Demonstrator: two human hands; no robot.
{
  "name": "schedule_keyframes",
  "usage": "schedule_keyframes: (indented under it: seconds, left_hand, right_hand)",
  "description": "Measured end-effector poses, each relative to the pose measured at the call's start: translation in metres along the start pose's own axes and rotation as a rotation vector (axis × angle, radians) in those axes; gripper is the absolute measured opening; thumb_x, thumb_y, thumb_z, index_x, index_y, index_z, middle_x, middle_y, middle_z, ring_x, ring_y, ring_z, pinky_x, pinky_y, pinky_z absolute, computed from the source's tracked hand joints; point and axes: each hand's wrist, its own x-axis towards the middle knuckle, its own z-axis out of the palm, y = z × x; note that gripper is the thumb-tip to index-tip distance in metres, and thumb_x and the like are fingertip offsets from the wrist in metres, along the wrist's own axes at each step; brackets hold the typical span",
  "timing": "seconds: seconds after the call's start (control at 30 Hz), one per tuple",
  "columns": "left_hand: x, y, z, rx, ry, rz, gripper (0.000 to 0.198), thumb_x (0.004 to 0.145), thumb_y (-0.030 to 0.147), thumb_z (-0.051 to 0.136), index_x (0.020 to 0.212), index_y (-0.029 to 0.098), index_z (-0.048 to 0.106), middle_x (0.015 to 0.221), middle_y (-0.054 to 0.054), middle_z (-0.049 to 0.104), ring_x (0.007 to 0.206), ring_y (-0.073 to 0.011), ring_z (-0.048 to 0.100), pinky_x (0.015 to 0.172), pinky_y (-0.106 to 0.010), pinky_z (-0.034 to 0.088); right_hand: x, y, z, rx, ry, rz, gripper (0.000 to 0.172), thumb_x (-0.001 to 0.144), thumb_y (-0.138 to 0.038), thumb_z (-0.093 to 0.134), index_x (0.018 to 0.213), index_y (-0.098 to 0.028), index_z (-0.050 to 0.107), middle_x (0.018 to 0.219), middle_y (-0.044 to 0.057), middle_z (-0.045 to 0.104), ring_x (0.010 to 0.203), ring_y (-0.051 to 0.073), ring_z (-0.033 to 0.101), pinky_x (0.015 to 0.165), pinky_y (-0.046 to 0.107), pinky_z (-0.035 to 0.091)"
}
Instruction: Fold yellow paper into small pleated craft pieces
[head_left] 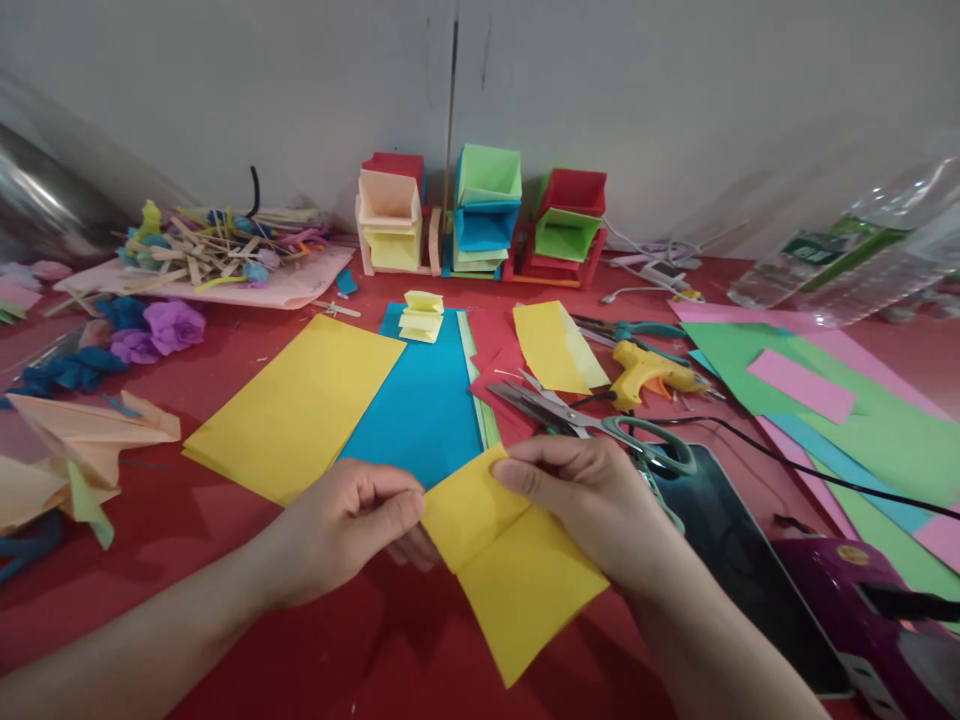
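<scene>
A small yellow paper sheet (517,580), partly folded at its top, is held over the red table (225,530) between both hands. My left hand (352,525) pinches its left edge with thumb and forefinger. My right hand (592,500) is closed on its upper right corner, thumb on top. Just beyond the hands lie a blue sheet (420,400) and a larger yellow sheet (296,405).
Scissors (592,420), a yellow glue gun (649,372) with black cord, and a dark tablet (742,560) lie right. Green and pink sheets (825,400) spread far right. Folded paper boxes (484,215) stand at the wall. Wooden sticks (217,250) and paper flowers (157,330) sit left.
</scene>
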Motion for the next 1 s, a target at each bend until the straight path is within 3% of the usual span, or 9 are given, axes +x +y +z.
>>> schedule_keyframes:
  seconds: [0.07,0.17,0.23,0.3,0.4,0.53,0.8,0.9,1.0]
  left_hand:
    - [0.001,0.001,-0.001,-0.144,-0.053,-0.006,0.035,0.083,0.046,0.046,0.078,0.015,0.061,0.069,-0.004,0.064,0.070,-0.0179,0.062,0.066,-0.029,0.047]
    - [0.001,0.003,0.001,-0.350,-0.201,-0.005,0.041,0.079,0.052,0.051,0.099,0.016,0.059,0.092,-0.008,0.066,0.084,-0.0198,0.061,0.078,-0.033,0.046]
    - [0.001,0.001,0.005,-0.445,-0.331,-0.054,0.039,0.077,0.046,0.057,0.103,0.017,0.058,0.096,-0.007,0.065,0.087,-0.0191,0.060,0.082,-0.033,0.043]
    - [0.002,-0.002,0.009,-0.437,-0.384,-0.116,0.032,0.077,0.041,0.060,0.097,0.016,0.061,0.090,-0.005,0.066,0.084,-0.0183,0.061,0.080,-0.031,0.043]
    - [0.004,-0.007,0.010,-0.323,-0.324,-0.161,0.029,0.077,0.041,0.059,0.089,0.015,0.064,0.082,-0.004,0.067,0.079,-0.0182,0.061,0.075,-0.029,0.044]
    - [0.005,-0.009,0.008,-0.247,-0.214,-0.131,0.027,0.078,0.040,0.057,0.088,0.016,0.064,0.086,-0.003,0.067,0.082,-0.0178,0.060,0.076,-0.028,0.043]
    - [0.003,-0.010,0.012,-0.274,-0.103,-0.098,0.027,0.081,0.039,0.053,0.094,0.016,0.062,0.087,-0.004,0.068,0.080,-0.0189,0.062,0.071,-0.028,0.046]
    - [0.005,-0.009,0.010,-0.357,-0.054,-0.072,0.024,0.082,0.036,0.053,0.095,0.018,0.063,0.085,-0.002,0.069,0.074,-0.0173,0.063,0.073,-0.030,0.047]
    - [0.006,-0.007,0.007,-0.401,0.007,-0.055,0.022,0.083,0.034,0.053,0.093,0.018,0.064,0.080,-0.001,0.069,0.070,-0.0152,0.063,0.072,-0.028,0.047]
  right_hand:
    - [0.001,0.001,-0.001,0.015,0.012,0.023,0.019,0.069,-0.038,0.066,0.067,-0.019,0.065,0.058,0.000,0.063,0.048,0.012,0.056,0.044,0.022,0.041]
    - [0.001,0.001,0.006,-0.016,-0.055,0.063,0.020,0.071,-0.037,0.064,0.068,-0.018,0.065,0.059,0.000,0.062,0.049,0.011,0.055,0.045,0.021,0.040]
    - [0.001,0.002,0.015,-0.084,-0.105,0.063,0.018,0.071,-0.034,0.063,0.067,-0.017,0.066,0.060,-0.001,0.062,0.051,0.010,0.054,0.047,0.021,0.040]
    - [0.001,0.004,0.021,-0.157,-0.124,0.048,0.017,0.072,-0.032,0.062,0.065,-0.017,0.066,0.059,-0.002,0.060,0.051,0.009,0.051,0.047,0.020,0.038]
    - [0.002,0.005,0.021,-0.210,-0.136,0.029,0.015,0.072,-0.031,0.062,0.067,-0.017,0.066,0.061,-0.002,0.059,0.053,0.009,0.050,0.046,0.020,0.036]
    - [0.003,0.003,0.012,-0.259,-0.114,-0.005,0.012,0.069,-0.028,0.064,0.066,-0.017,0.065,0.061,-0.003,0.058,0.055,0.009,0.048,0.050,0.020,0.035]
    - [0.003,0.005,0.014,-0.275,-0.118,-0.048,0.018,0.074,-0.032,0.060,0.069,-0.016,0.066,0.060,-0.002,0.054,0.055,0.009,0.046,0.050,0.021,0.035]
    - [0.004,0.008,0.015,-0.165,-0.091,-0.089,0.021,0.081,-0.035,0.053,0.084,-0.018,0.066,0.064,-0.002,0.057,0.059,0.009,0.051,0.054,0.021,0.040]
    - [0.005,0.010,0.014,-0.097,-0.091,-0.202,0.020,0.084,-0.026,0.050,0.099,-0.023,0.063,0.084,0.000,0.064,0.076,0.012,0.058,0.066,0.023,0.046]
